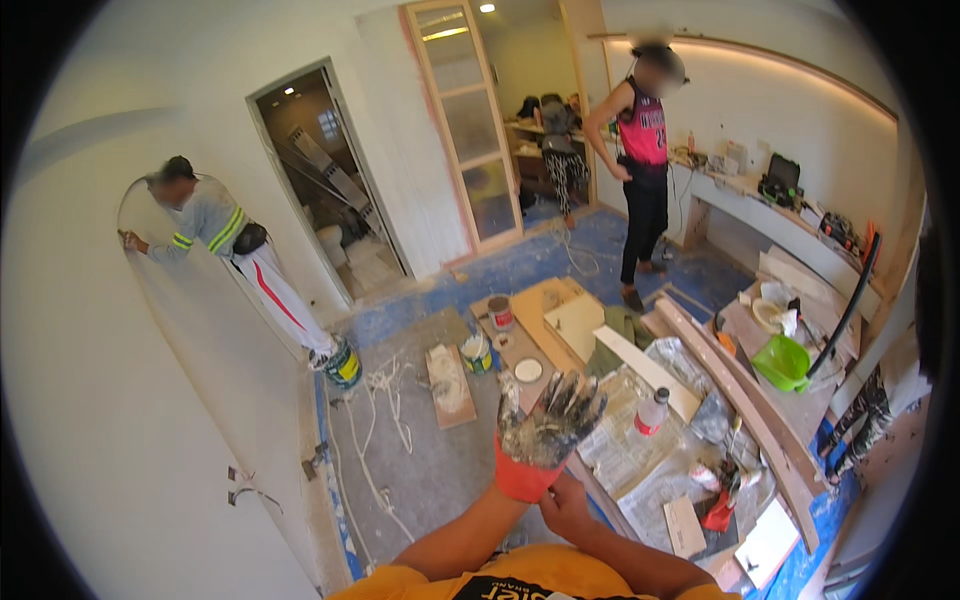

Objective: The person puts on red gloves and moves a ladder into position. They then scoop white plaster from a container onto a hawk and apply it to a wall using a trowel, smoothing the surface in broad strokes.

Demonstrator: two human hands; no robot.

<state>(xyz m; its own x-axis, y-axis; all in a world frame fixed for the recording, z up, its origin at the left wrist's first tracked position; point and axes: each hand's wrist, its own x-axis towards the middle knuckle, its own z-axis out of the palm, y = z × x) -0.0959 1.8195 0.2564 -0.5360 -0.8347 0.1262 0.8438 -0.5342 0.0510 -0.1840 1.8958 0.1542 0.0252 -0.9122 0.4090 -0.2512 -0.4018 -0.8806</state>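
My left hand (548, 435) wears a red glove with a dirty grey-coated palm, its fingers raised and apart above the cluttered floor. My bare right hand (561, 500) is at that glove's cuff (522, 472), closed on it and partly hidden behind it. Just beyond lie a round white lid (528, 370), paint tins (476, 354) and newspaper (610, 445). A bottle with a red label (651, 410) stands to the right of my hands.
A co-worker (205, 215) bends at the left wall on a bucket (342, 369). Another person (645, 145) stands behind boards (730, 390); others are in the back room (560, 145) and at the right edge (880, 400). A green basin (782, 362) and loose cord (385, 420) lie around.
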